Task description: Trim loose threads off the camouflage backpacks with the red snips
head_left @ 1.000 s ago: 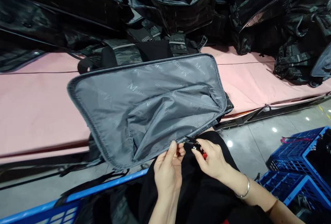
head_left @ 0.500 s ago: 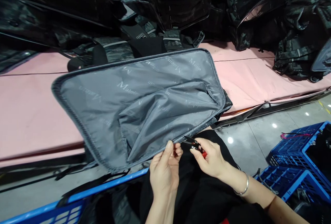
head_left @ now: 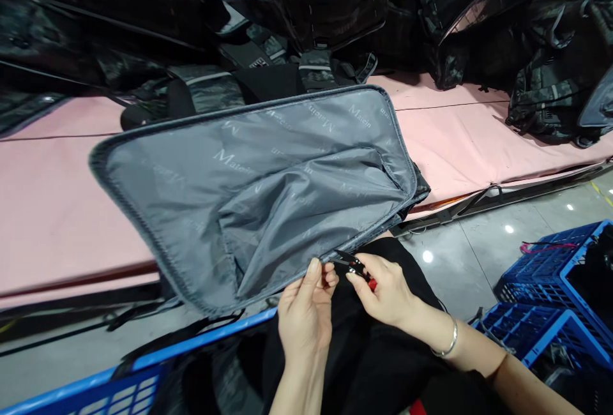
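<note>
The grey flap (head_left: 268, 204) lies just ahead of both hands, its long axis running side to side. The left hand (head_left: 306, 309) pinches the flap's near edge between thumb and fingers. The right hand (head_left: 385, 290) is closed around the snips (head_left: 353, 267), which point leftward at that edge; whether the blades touch it, I can't tell from here. I count one flap, one pair of snips, two blue crates (head_left: 555, 242) right of the flap. Beyond the flap, the desk (head_left: 62, 211) carries bags (head_left: 330, 22) too overlapped to count.
</note>
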Demonstrator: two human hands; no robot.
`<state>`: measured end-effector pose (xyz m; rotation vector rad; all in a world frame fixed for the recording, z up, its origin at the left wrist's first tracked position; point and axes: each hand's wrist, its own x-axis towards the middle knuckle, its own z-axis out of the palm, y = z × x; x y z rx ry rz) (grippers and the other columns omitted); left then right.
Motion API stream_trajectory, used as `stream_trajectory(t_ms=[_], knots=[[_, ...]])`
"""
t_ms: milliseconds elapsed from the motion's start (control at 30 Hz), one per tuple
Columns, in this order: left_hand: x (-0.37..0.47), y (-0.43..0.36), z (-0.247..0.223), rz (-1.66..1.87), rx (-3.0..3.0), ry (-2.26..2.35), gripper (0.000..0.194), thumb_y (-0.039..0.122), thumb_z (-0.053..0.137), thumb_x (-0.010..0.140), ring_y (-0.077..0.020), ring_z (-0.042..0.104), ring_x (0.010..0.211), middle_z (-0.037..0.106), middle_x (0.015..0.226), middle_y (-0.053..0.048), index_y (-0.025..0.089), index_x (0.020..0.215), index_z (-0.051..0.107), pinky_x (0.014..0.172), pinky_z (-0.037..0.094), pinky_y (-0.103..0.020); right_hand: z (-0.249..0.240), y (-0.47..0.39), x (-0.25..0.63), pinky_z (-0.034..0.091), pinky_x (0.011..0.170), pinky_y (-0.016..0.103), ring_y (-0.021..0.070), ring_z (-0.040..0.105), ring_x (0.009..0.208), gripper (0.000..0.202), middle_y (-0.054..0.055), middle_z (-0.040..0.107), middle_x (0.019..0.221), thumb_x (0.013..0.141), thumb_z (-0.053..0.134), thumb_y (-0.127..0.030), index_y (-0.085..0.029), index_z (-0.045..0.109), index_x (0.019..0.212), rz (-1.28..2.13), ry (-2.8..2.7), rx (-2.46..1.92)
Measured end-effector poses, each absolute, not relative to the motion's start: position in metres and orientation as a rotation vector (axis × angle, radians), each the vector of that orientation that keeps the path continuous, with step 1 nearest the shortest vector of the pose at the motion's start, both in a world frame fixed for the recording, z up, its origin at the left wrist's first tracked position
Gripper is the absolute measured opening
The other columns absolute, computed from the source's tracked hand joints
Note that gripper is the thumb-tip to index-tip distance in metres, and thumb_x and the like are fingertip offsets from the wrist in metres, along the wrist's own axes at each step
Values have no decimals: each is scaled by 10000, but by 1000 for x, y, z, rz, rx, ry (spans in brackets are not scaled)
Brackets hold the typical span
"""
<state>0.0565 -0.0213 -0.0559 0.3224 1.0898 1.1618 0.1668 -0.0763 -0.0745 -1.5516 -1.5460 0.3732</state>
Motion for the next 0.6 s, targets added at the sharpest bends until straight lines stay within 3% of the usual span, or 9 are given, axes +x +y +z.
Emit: stream_trajectory(t_ms=[600], knots=[[56, -21, -55, 1142, 313, 1069, 350, 240, 851, 440, -102, 503, 656, 530, 672, -38, 81, 620, 596, 521, 423, -176, -111, -69, 161, 464, 638, 237, 138, 571, 701, 206, 60, 601, 775, 903, 433, -275, -136, 531, 1020, 187, -1356, -1483]])
